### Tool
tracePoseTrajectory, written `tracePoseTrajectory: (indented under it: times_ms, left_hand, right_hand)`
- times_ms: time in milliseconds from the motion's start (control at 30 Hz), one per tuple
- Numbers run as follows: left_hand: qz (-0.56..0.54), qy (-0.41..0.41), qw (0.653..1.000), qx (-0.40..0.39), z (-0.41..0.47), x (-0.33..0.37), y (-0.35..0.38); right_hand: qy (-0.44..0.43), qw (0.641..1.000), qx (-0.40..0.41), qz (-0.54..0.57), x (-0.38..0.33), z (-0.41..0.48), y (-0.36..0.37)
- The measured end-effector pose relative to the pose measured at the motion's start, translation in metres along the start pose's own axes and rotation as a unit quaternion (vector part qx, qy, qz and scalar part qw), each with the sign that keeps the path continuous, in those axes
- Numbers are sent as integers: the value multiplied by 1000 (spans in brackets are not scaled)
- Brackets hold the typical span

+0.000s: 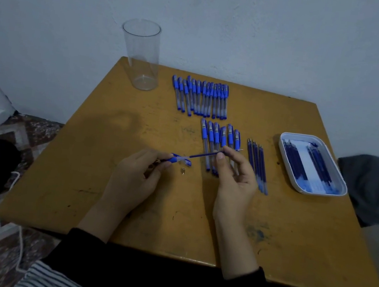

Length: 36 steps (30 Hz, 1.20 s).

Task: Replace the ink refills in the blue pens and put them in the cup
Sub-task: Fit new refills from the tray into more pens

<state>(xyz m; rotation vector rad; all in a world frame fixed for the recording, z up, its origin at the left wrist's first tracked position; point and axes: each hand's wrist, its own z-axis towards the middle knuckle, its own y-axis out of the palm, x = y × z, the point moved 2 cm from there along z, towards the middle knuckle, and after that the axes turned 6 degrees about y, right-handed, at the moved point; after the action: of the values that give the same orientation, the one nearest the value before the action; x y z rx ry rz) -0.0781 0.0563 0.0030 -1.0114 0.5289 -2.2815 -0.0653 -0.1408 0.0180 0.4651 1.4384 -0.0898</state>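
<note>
Insp. notes, near to far, positions ref. the cup.

1. Left hand (135,174), well nearer us than the cup: grip clamped on pen barrel (178,160), held just above the worktop (102,204).
2. Right hand (235,174), nearer and right of the cup: thumb and forefinger grip pinched on the outer end of refill (203,155). Its other end sits in the barrel mouth.
3. Small metal tip (182,171) lies loose under the barrel.
4. Step in hand, in our judgement: refill swap on one pen. We cannot tell whether the refill is going in or coming out, nor whether it is old or new.
5. Next move calls for keeping refill and barrel in line. The tip then has to go back on before the pen goes to the cup.
6. Loose refills (257,164) and tray (308,192) lie far right of the cup. Tray contents are dark, count n/a.
7. Near pen row (217,145) is partly hidden by the right hand. Far pen row (199,97) lies just right of the cup.
8. Cup (142,56) is upright at the far-left corner and holds no pens.
</note>
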Motion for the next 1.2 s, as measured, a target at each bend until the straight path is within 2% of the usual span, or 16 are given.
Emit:
tracePoseTrajectory:
  times_ms: [133,233,367,533,800,1200]
  left_hand:
    - [0,-15,1000,2,2,-1,2]
    - [-4,-20,1000,9,7,2,7]
    - [-28,-14,999,23,19,15,23]
    - [-26,34,999,25,33,33,47]
    - [-38,38,999,5,49,32,72]
    - [-54,43,998,2,48,28,74]
  right_hand:
    - [30,996,33,74,-10,16,-12]
    - [36,997,21,63,-22,35,-33]
    - [55,998,-20,-22,-29,67,-63]
    - [75,985,-43,-148,-40,97,-82]
    - [64,926,-135,-347,-37,119,-77]
    - [33,894,-150,-420,-27,122,-60]
